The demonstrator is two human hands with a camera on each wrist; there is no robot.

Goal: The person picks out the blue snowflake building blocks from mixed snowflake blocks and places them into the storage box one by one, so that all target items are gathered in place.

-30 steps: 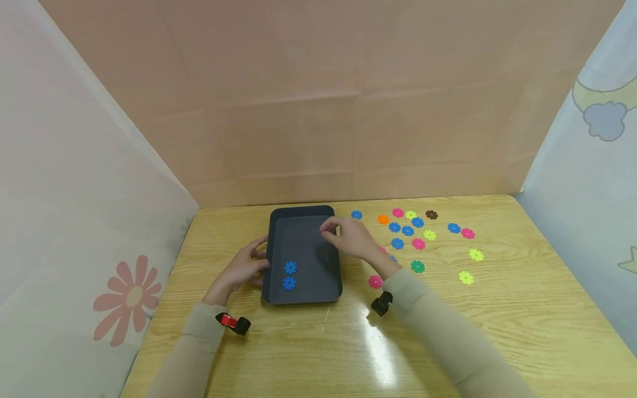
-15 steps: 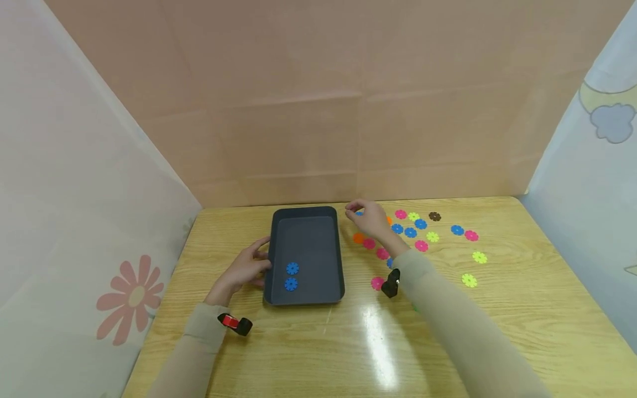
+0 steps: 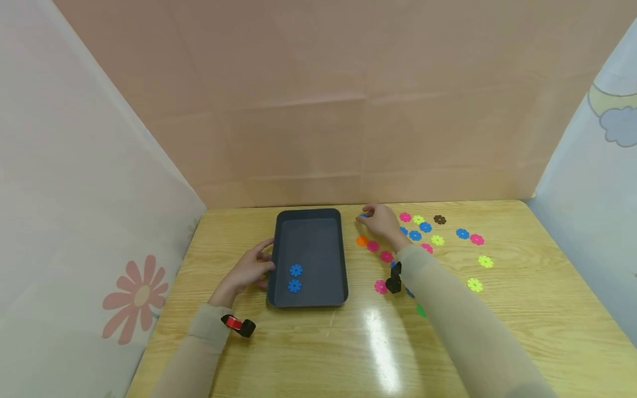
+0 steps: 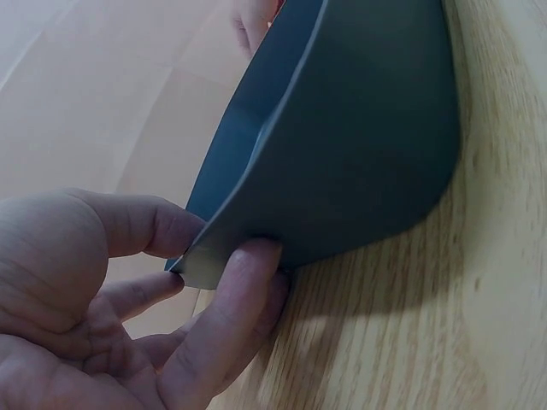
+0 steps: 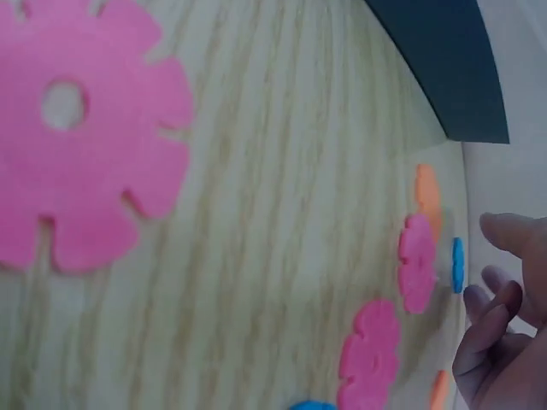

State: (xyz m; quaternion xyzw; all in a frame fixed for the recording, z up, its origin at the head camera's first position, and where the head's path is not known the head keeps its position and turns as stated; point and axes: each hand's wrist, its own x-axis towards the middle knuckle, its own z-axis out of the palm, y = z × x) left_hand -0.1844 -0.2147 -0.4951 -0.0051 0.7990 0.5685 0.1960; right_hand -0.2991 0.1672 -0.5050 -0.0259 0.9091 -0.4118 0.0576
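A blue disc (image 3: 363, 215) lies on the counter (image 3: 318, 354) at the far edge of a scatter of flower-shaped pieces, right at the fingertips of the right hand (image 3: 382, 222). In the right wrist view the same disc (image 5: 457, 265) shows edge-on just in front of the curled fingers (image 5: 504, 299); whether they already pinch it or only touch it cannot be told.

Just nearer to the person than that hand sit an orange disc (image 3: 361, 241) and a run of pink discs (image 3: 373, 246), with one more pink disc (image 3: 380, 286) close beside the right wrist. Beyond the right hand, away from the left one, the rest of the scatter spreads out: more blue discs (image 3: 425, 226), yellow-green discs (image 3: 485, 261), a brown disc (image 3: 439, 219) and a green disc (image 3: 421, 310) partly under the right sleeve (image 3: 448, 320).

Between the two hands stands a dark grey tray (image 3: 308, 218). The left hand (image 3: 247, 271) grips its near side wall, thumb over the rim and fingers against the outside, as the left wrist view shows at the tray's corner (image 4: 192, 265). Inside the tray, on the side toward the left hand, two blue discs (image 3: 296, 278) lie next to each other, just apart.
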